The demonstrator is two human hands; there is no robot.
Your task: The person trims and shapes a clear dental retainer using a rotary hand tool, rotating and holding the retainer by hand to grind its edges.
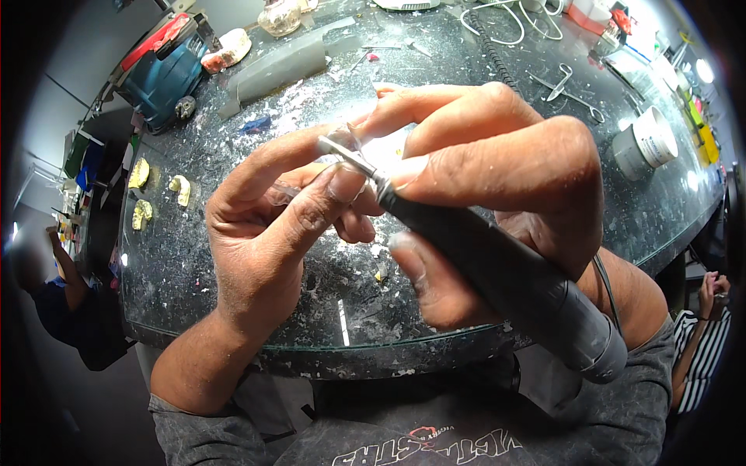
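Observation:
My left hand (273, 229) pinches a small translucent piece (348, 140) between thumb and fingers, partly hidden by them. My right hand (536, 171) grips a dark rotary handpiece (522, 297) with a cord; my index finger lies near its collar and my thumb is underneath. The slim metal bit (338, 151) points up-left, over the translucent piece just above my left thumb. Whether it touches the piece I cannot tell. White dust and scraps lie on the dark tabletop below my hands.
Yellowish casts (183, 190) lie left, a blue machine (151, 85) back left. Scissors (561, 89), a tub (645, 147), grey strips (272, 66) and wires (513, 27) sit around the table (326, 357). A co-worker (58, 303) is at left, another person's striped sleeve (699, 357) at right.

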